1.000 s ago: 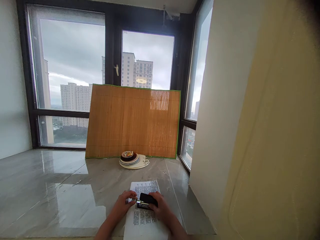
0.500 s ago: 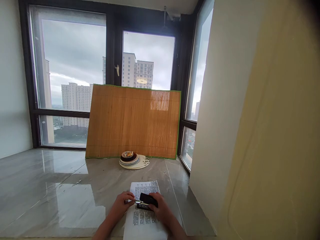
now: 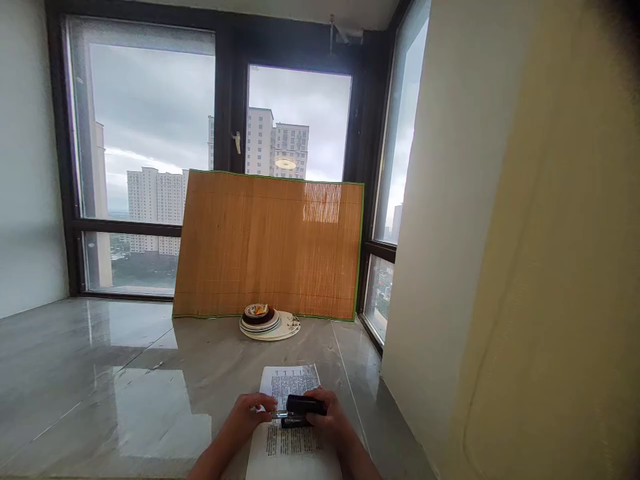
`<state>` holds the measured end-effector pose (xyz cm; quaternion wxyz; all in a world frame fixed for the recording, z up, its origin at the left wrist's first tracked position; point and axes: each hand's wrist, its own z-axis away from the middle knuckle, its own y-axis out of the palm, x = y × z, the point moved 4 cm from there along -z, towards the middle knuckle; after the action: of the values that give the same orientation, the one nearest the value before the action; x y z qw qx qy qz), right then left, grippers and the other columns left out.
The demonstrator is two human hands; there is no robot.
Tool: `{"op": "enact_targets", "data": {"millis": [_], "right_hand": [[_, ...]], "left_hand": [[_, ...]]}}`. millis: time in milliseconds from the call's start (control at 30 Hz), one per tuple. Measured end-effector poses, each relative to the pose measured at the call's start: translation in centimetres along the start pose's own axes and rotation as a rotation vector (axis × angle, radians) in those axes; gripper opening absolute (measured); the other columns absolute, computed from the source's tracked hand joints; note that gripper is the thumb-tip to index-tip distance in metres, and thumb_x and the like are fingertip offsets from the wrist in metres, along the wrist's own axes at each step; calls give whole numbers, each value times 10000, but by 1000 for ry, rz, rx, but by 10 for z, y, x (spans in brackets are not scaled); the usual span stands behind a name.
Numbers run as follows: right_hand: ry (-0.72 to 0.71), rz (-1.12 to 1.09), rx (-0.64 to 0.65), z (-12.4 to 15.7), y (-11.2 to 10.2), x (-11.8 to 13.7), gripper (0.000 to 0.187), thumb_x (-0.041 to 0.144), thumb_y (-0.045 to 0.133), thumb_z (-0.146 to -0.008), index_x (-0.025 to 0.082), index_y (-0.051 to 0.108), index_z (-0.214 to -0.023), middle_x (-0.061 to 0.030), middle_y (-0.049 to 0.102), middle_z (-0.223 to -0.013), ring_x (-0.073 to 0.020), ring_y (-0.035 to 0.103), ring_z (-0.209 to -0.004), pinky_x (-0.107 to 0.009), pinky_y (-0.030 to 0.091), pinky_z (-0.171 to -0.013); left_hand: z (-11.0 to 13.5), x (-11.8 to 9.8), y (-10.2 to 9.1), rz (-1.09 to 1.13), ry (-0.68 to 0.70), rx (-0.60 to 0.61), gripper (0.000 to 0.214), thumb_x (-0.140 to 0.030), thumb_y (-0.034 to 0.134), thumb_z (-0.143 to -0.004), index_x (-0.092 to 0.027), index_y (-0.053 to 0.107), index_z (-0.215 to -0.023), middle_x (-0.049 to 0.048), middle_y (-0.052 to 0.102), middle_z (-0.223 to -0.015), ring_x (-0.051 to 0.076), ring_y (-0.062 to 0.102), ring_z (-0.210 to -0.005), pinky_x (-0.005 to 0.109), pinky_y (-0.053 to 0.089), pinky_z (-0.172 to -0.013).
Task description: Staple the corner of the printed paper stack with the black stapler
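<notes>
A black stapler (image 3: 301, 408) with a silver metal front is held just above a printed sheet of paper (image 3: 291, 427) lying on the glossy floor. My right hand (image 3: 327, 421) is wrapped round the stapler's rear body. My left hand (image 3: 250, 415) pinches the silver front end with fingertips pressed together. Both hands sit at the bottom centre of the view, over the upper half of the paper.
A stack of plates (image 3: 269, 323) lies further ahead on the floor, in front of a bamboo mat (image 3: 270, 243) leaning against the dark-framed windows (image 3: 145, 133). A cream wall (image 3: 500, 233) rises close on the right. Grey polished floor (image 3: 100, 373) spreads to the left.
The stapler and both hands have shifted slightly toward me and to the right over the paper; the stapler now sits more level. The view has tilted a little.
</notes>
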<state>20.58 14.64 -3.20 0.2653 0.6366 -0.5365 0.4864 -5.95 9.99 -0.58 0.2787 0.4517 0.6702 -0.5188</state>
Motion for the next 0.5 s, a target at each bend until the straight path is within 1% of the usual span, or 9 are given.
{"op": "enact_targets", "data": {"millis": [67,100,133,200,233,300,400,467,500], "right_hand": [[-59,-79,83,-4,3,-1,575,652,883,-579,246,866,-986,-78,748,-904,-317,708,-864,-480,562,-844],[-83,-98,109,-6,3,0,571,663,890,-576,260,872,-981,-70,744,-881,-310,703,-834,-470,556,-813],[-100,-106,118,-6,2,1,558,664,896,-584,279,874,-987,-65,746,-877,-312,703,-831,-467,552,-801],[-113,-115,94,-6,-3,7,531,658,899,-615,310,867,-1015,-55,756,-904,-322,712,-868,-469,554,-817],[-109,-120,73,-5,-6,10,525,649,896,-635,315,860,-1038,-52,763,-936,-326,718,-899,-468,559,-838],[-100,-112,70,-1,-8,18,517,634,875,-668,295,850,-1059,-49,767,-959,-318,724,-920,-455,569,-861],[-103,10,59,4,-5,28,433,508,844,-724,246,852,-1069,-63,766,-957,-287,718,-927,-439,580,-889],[-85,85,-3,5,-4,30,393,420,818,-743,230,854,-1085,-79,771,-982,-282,725,-933,-439,592,-893],[-70,112,-74,6,-7,29,395,394,795,-758,223,851,-1109,-92,776,-1012,-286,731,-943,-450,596,-902]], "left_hand": [[-8,-7,9,-28,6,30,448,-290,895,-625,-253,867,-1070,51,844,-929,285,770,-929,429,585,-959],[-12,-11,15,-41,27,51,484,-233,896,-588,-260,859,-1071,41,843,-950,283,764,-953,418,581,-965],[-17,-15,22,-54,52,71,470,-193,883,-582,-261,853,-1046,35,839,-967,281,758,-973,409,576,-971],[-23,-20,31,-72,75,64,402,-150,840,-613,-251,834,-1002,28,826,-966,272,752,-985,399,565,-980],[-25,-21,34,-77,72,29,387,-135,811,-635,-245,822,-1006,25,816,-943,267,749,-977,397,564,-976],[-25,-21,36,-76,54,-17,394,-110,768,-665,-235,795,-1038,22,807,-941,256,744,-965,388,568,-954],[-19,-20,35,-81,74,-2,393,-110,769,-682,-230,760,-1056,9,790,-944,235,734,-960,380,566,-970],[-14,-21,31,-119,104,-18,322,-152,786,-729,-219,737,-1040,23,777,-987,234,720,-976,384,565,-974],[-12,-21,29,-153,118,-47,248,-179,777,-771,-212,723,-1011,36,768,-1001,238,711,-985,394,564,-973]]}}
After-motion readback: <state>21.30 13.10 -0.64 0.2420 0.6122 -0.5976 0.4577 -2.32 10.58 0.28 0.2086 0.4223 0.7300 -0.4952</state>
